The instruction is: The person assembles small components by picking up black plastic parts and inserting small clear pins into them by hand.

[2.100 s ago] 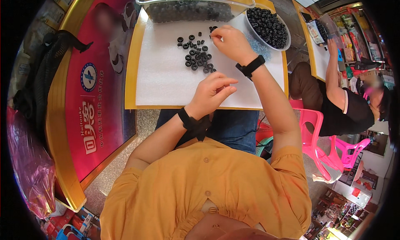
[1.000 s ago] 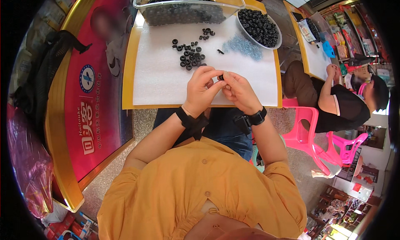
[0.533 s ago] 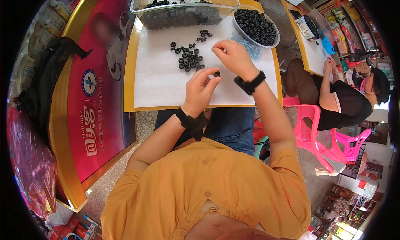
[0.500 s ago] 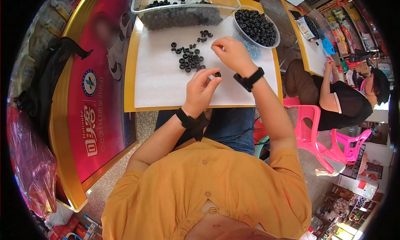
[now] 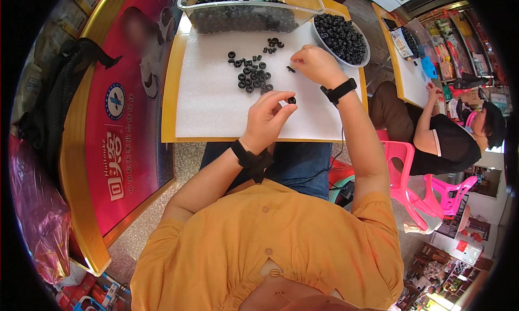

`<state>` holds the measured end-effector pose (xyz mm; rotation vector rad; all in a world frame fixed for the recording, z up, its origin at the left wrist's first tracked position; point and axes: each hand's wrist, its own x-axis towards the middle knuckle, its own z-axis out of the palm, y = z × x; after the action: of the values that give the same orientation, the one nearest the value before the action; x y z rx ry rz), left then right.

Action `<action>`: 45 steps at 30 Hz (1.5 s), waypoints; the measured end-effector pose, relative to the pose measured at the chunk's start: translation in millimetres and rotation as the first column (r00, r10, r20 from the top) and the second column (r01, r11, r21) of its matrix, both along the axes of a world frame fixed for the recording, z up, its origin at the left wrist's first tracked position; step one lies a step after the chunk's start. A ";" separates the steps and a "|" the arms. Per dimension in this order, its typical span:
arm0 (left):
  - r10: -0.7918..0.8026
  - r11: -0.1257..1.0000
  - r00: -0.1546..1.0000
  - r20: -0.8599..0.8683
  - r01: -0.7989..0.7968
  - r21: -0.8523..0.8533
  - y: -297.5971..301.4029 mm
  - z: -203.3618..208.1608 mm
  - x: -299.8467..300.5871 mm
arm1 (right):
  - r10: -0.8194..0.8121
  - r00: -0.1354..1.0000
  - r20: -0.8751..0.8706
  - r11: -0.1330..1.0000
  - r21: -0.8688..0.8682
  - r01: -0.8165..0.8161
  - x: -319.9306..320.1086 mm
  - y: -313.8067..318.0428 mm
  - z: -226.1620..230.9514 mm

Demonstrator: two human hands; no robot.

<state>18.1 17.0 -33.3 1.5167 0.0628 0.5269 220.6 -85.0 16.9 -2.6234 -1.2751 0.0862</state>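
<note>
My left hand [image 5: 268, 115] pinches a small black ring [image 5: 292, 100] between thumb and fingertips above the white foam mat [image 5: 216, 100]. My right hand [image 5: 315, 65] reaches out over the mat, its fingers closed beside a tiny black piece [image 5: 291, 69] lying there; whether they grip anything is hidden. A loose heap of black rings [image 5: 253, 77] lies just left of my right hand. Both wrists wear black bands.
A clear plastic box [image 5: 244, 11] of black rings stands at the mat's far edge, a white bowl [image 5: 341, 38] full of them at the far right. A red banner [image 5: 130, 100] runs along the left. Another person [image 5: 443, 132] sits at the right beside pink chairs [image 5: 427, 186].
My right hand has gone from meeting the left near the table's front edge out to the far side of the mat. My left hand stays put, still holding a ring.
</note>
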 end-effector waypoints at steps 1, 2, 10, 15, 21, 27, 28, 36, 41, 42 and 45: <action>0.000 1.000 1.000 0.002 0.000 0.004 -0.3 0.7 0.4 | 0.014 0.999 0.031 1.000 -0.018 -0.013 -2.5 0.0 0.1; 0.000 1.000 1.000 0.005 0.000 0.009 -0.4 1.3 0.6 | 0.028 0.998 0.062 0.999 -0.036 -0.026 -5.2 -0.3 0.4; 0.010 1.000 1.000 -0.009 -0.010 0.016 -2.0 0.1 0.4 | 0.000 0.998 -0.059 0.990 0.144 0.009 -18.6 -16.3 5.4; 0.033 0.999 0.999 -0.026 -0.032 0.022 -2.5 -2.9 2.6 | 0.100 0.830 -0.548 0.892 0.418 0.169 -62.8 -34.6 29.9; 0.033 0.999 0.999 -0.012 -0.033 0.034 -1.5 -5.5 4.4 | 0.185 0.806 -0.562 0.879 0.461 0.119 -84.4 -43.1 28.6; 0.056 0.998 0.998 0.022 -0.057 0.033 -2.6 -7.4 4.7 | 0.202 0.825 -0.528 0.860 0.499 0.109 -88.8 -42.4 25.3; 0.054 0.998 0.998 0.020 -0.054 0.037 -2.2 -8.0 4.8 | 0.214 0.841 -0.497 0.857 0.508 0.082 -89.7 -42.0 24.9; 0.043 0.997 0.999 0.034 -0.045 0.059 0.1 -5.7 2.1 | 0.321 0.834 -0.449 0.838 0.545 -0.029 -90.4 -49.6 20.5; -0.038 0.997 0.999 0.034 0.035 0.067 0.7 -0.4 -0.2 | 0.198 0.835 -0.513 0.858 0.502 0.105 -76.5 -46.9 16.5; -0.038 0.997 0.999 0.035 0.035 0.065 0.6 -0.6 0.2 | 0.156 0.878 -0.452 0.857 0.504 0.107 -70.2 -40.4 13.7; -0.054 0.996 0.997 0.047 0.050 0.079 1.3 -3.3 -0.2 | 0.070 0.947 -0.315 0.895 0.438 0.080 -53.6 -12.3 7.4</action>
<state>17.8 18.3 -36.7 1.5757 -0.0360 0.5297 166.9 -97.3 24.3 -2.1125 -1.0275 0.1896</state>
